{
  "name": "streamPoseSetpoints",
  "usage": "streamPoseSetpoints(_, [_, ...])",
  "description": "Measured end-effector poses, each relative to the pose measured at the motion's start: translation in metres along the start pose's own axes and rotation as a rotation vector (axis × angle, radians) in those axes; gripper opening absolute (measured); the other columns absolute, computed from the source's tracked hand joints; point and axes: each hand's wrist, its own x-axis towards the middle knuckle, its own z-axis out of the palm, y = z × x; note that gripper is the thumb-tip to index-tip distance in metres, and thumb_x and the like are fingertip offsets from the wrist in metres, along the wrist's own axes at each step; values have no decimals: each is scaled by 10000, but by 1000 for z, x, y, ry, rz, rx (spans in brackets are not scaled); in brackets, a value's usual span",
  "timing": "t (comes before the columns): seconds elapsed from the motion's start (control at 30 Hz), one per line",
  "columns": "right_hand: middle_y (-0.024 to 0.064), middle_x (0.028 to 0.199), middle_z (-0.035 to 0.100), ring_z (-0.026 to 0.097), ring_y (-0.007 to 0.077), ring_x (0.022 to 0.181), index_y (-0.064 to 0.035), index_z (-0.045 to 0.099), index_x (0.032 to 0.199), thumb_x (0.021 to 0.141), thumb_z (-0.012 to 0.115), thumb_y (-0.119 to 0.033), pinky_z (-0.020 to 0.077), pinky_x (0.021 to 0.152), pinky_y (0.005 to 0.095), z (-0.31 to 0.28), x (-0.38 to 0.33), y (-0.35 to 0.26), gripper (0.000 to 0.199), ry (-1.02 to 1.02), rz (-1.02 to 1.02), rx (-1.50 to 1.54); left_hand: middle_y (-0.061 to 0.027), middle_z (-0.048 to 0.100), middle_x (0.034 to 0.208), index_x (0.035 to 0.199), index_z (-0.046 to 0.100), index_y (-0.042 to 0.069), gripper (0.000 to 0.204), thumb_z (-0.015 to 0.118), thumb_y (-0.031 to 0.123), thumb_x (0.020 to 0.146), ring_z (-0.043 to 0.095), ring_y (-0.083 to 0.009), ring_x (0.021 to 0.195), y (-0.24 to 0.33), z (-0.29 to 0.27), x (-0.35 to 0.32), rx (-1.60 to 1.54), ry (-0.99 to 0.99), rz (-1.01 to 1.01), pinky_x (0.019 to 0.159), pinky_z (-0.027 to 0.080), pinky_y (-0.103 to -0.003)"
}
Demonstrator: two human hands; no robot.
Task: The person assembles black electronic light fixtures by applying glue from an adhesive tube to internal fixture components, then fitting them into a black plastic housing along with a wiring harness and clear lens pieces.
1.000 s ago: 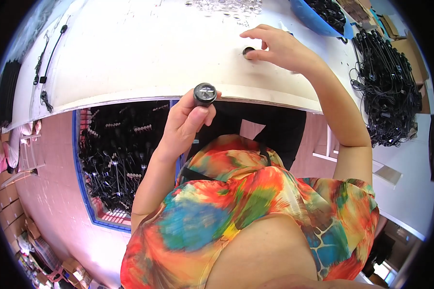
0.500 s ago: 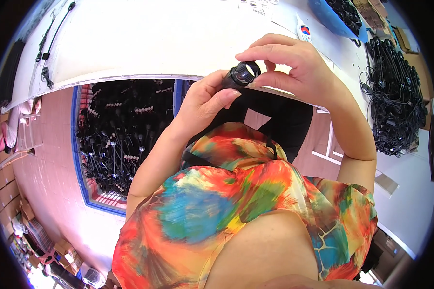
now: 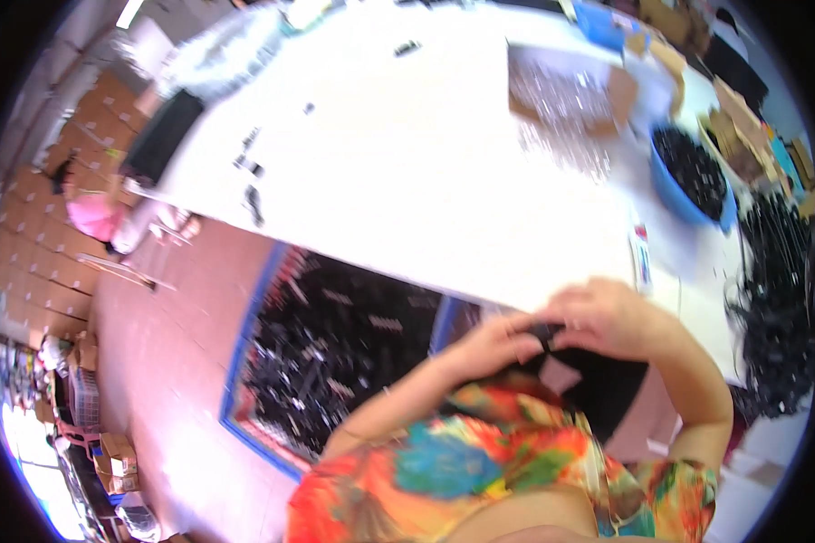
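Observation:
A small black cylindrical piece (image 3: 543,333) is held between my two hands at the front edge of the white table. My left hand (image 3: 496,346) is closed round its lower end. My right hand (image 3: 599,317) is closed over its upper end, fingers bent across the top. Motion blur and the fingers cover most of the piece, so its ring-shaped end does not show clearly now. Just beyond my right hand, a white tube with a coloured label (image 3: 641,258) lies on the table.
Below the table edge, left of my hands, stands a blue-rimmed crate (image 3: 249,362) full of black corded parts. On the table are an open cardboard box (image 3: 620,98) with clear plastic pieces, a blue basin (image 3: 675,195) of black parts, and black cable bundles (image 3: 774,299) at right.
The view has swung left and up, showing more of the table. My right fingers, earlier holding a black ring at the cylinder's open end, now close over it, nearer my left hand.

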Motion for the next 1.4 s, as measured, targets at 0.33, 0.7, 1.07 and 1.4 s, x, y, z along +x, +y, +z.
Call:
streamPoseSetpoints(0.33, [49, 865, 583, 566, 264, 732, -137, 549, 1050, 719, 626, -179, 456, 653, 339, -9, -17, -18, 343, 2, -85, 60, 22, 487, 886, 1141, 465, 20, 357, 539, 188, 834, 423, -46, 759, 17, 11, -11, -269, -207, -6, 673, 367, -192])
streamPoseSetpoints(0.7, [98, 888, 594, 582, 277, 750, -65, 562, 953, 739, 589, -120, 466, 673, 336, -11, -28, -14, 222, 112, 6, 116, -48, 495, 1108, 1193, 416, 6, 354, 485, 104, 860, 441, -96, 1019, 24, 17, 9, -122, -133, 106, 888, 352, -245])
streamPoseSetpoints(1.07, [114, 913, 592, 580, 282, 788, -64, 554, 950, 719, 612, -126, 465, 714, 339, -13, -33, -10, 246, 136, -72, 90, -59, 479, 1143, 1229, 386, 3, 409, 485, 154, 862, 427, -121, 1058, 20, 19, 12, -114, -177, 73, 911, 336, -267])
streamPoseSetpoints(1.4, [77, 740, 603, 587, 245, 692, -67, 536, 937, 735, 615, -327, 450, 697, 312, -3, -30, -6, 338, 155, -59, -96, -33, 508, 1034, 1167, 436, 16, 327, 481, 147, 871, 452, -90, 958, 23, 17, 11, -81, -132, 97, 853, 368, -245])
